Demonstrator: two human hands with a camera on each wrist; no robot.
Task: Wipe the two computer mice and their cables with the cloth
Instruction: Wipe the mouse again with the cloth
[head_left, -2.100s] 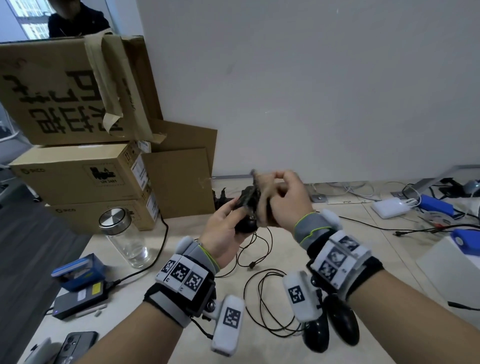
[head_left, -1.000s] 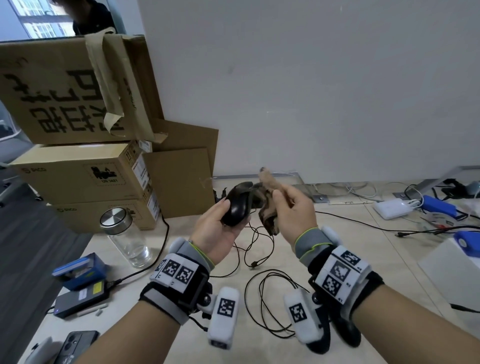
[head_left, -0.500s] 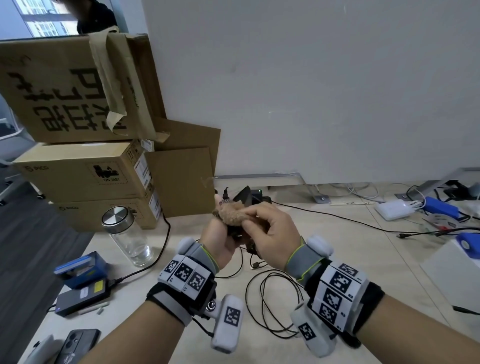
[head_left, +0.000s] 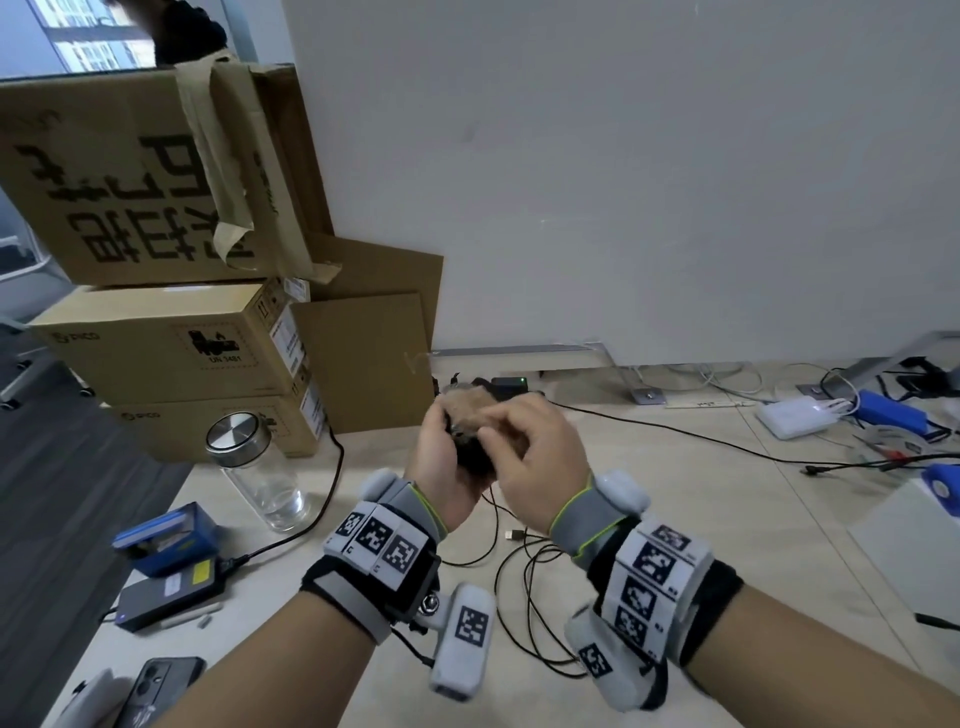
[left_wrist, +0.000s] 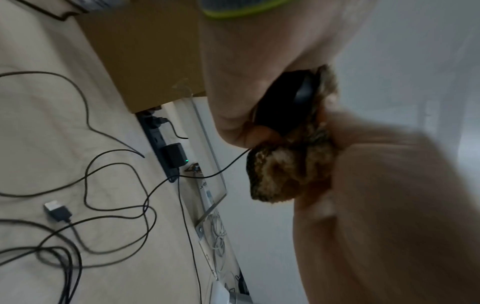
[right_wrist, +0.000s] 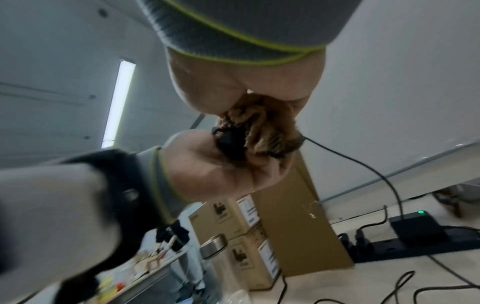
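Boxes (head_left: 171, 332): stacked at the bench's (head_left: 727, 519) far left against the wall, out of my working space.

Jar (head_left: 254, 467): upright just in front of the boxes, well apart from my hands.

Left hand (head_left: 441, 457): raised over the bench, fingers curled round the mouse (left_wrist: 285, 102), cradling it so every side can be reached.

Mouse: black, off the bench, between both hands.

Cloth (left_wrist: 283, 170): brown, bunched against the mouse.

Right hand (head_left: 530, 457): pinches the cloth and presses it on the mouse to rub it.

Cables (head_left: 524, 597): black loops slack on the bench below my wrists; I judge them not yet wiped.

Second mouse: not seen.
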